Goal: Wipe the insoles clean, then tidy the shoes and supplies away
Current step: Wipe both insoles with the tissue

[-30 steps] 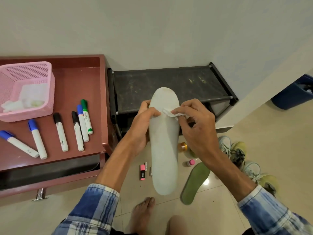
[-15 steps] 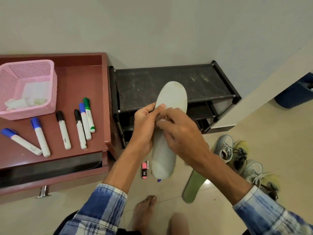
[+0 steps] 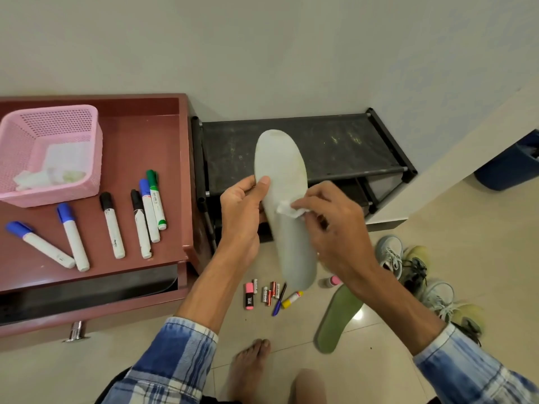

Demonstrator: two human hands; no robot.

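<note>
Your right hand (image 3: 329, 225) pinches a small white wipe (image 3: 287, 209) against the middle of the pale insole (image 3: 280, 164), while your left hand (image 3: 242, 211) grips its edge, thumb on top, likely to steady it for rubbing. It is held up before the black shoe rack (image 3: 350, 147); a green insole (image 3: 338, 319) and the shoes (image 3: 389, 255) lie on the tiled floor (image 3: 452, 228).

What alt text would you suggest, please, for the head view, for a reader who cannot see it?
A person's left hand grips a pale insole while the right hand presses a white wipe to its middle. A green insole and sneakers lie on the floor below.
</note>
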